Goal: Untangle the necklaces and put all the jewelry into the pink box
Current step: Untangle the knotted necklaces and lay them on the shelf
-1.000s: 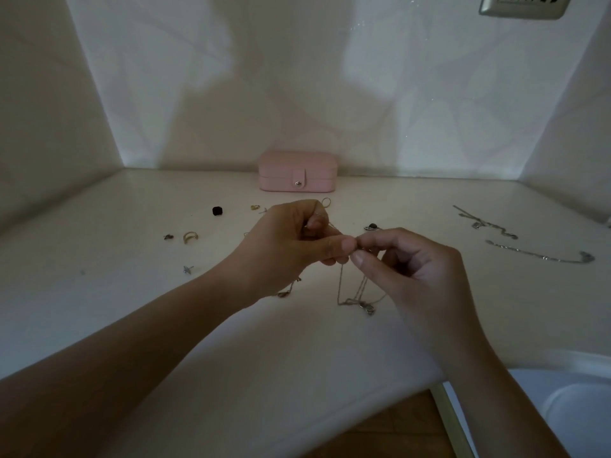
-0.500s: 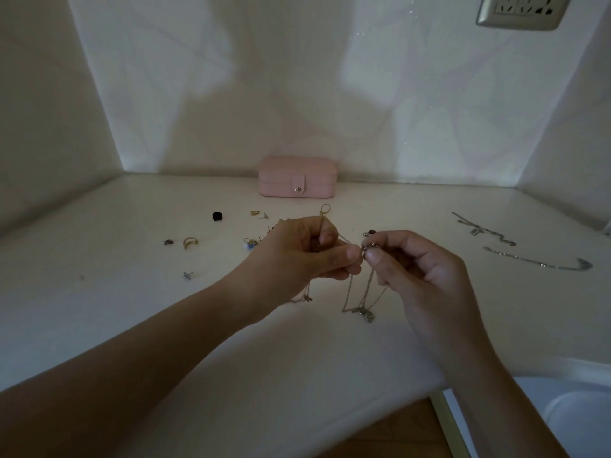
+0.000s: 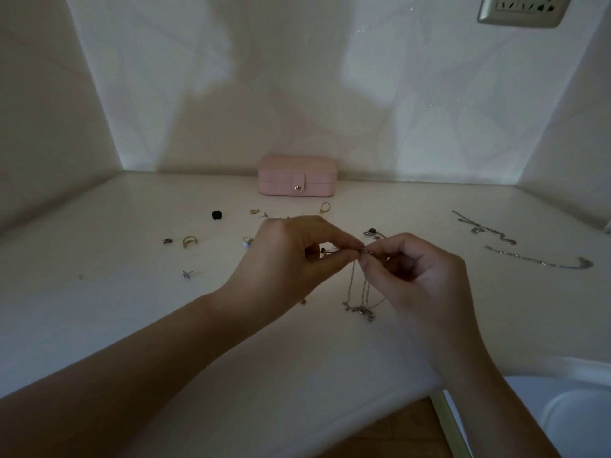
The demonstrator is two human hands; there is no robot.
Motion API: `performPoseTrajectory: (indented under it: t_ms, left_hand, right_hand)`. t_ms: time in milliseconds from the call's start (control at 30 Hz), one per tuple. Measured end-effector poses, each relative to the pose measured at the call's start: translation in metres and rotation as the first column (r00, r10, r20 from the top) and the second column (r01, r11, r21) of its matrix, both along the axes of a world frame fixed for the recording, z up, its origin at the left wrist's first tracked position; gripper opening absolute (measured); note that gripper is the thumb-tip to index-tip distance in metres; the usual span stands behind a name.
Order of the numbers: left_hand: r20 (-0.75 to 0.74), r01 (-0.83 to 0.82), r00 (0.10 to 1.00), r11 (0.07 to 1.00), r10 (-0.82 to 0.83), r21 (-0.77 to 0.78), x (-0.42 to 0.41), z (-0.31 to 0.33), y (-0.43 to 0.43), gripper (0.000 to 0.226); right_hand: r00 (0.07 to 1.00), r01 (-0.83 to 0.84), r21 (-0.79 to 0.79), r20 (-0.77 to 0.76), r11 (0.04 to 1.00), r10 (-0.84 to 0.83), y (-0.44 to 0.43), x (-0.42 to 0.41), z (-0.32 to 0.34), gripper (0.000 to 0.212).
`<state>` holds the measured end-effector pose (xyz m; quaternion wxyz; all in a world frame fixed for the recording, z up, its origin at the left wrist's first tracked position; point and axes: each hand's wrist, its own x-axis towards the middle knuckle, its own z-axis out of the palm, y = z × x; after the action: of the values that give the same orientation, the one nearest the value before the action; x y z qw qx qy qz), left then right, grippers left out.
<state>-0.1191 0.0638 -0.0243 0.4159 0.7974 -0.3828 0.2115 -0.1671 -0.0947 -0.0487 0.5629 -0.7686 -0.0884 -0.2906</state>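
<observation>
Fingertips of left hand [image 3: 291, 256] and right hand [image 3: 416, 276] pinched together on thin tangled silver necklace chains [image 3: 358, 292], raised above white tabletop [image 3: 99, 309], loops and pendants hanging to surface. Closed pink rectangular jewelry box [image 3: 297, 176] against back wall, well apart. Gold ring [image 3: 189, 241], small black bead [image 3: 217, 214], two straightened silver necklaces [image 3: 542, 262] scattered around.

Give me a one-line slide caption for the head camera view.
Both hands pinch a tangled necklace above the table; pink box closed.
</observation>
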Motion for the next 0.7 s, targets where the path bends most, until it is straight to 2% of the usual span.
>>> performPoseTrajectory:
  t_ms: [100, 233, 333, 433, 500, 600, 700]
  left_hand:
    - [0.114, -0.035, 0.993, 0.998, 0.029, 0.052, 0.001, -0.001, 0.0, 0.011]
    - [0.132, -0.053, 0.99, 0.998, 0.05, 0.017, -0.005, -0.001, -0.006, 0.008]
    - [0.036, -0.057, 0.998, 0.996, 0.06, -0.073, -0.008, -0.003, -0.011, 0.01]
    - [-0.1, -0.048, 0.994, 0.986, 0.031, -0.163, -0.012, -0.004, -0.016, 0.011]
    - [-0.187, -0.029, 0.982, 0.981, -0.008, -0.193, -0.014, -0.004, -0.018, 0.011]
    - [-0.282, 0.016, 0.956, 0.978, -0.075, -0.207, -0.01, -0.003, -0.017, 0.014]
    - [-0.361, 0.071, 0.924, 0.983, -0.129, -0.17, -0.004, -0.001, -0.012, 0.017]
  right_hand:
    - [0.999, 0.022, -0.051, 0.025, 0.998, -0.02, 0.001, 0.001, 0.0, 0.014]
    - [1.0, 0.001, -0.073, 0.028, 0.997, 0.001, 0.003, -0.002, 0.002, 0.014]
    - [0.998, -0.058, 0.089, -0.031, 0.994, 0.061, 0.002, -0.004, 0.005, 0.018]
    - [0.985, -0.129, 0.283, -0.074, 0.95, 0.156, 0.002, -0.005, 0.005, 0.018]
    - [0.981, -0.155, 0.291, -0.071, 0.944, 0.182, 0.004, -0.005, 0.003, 0.014]
    - [0.988, -0.144, 0.211, -0.03, 0.967, 0.154, 0.006, -0.005, 0.003, 0.015]
    - [0.984, -0.174, 0.212, 0.007, 0.962, 0.176, 0.005, -0.004, 0.004, 0.009]
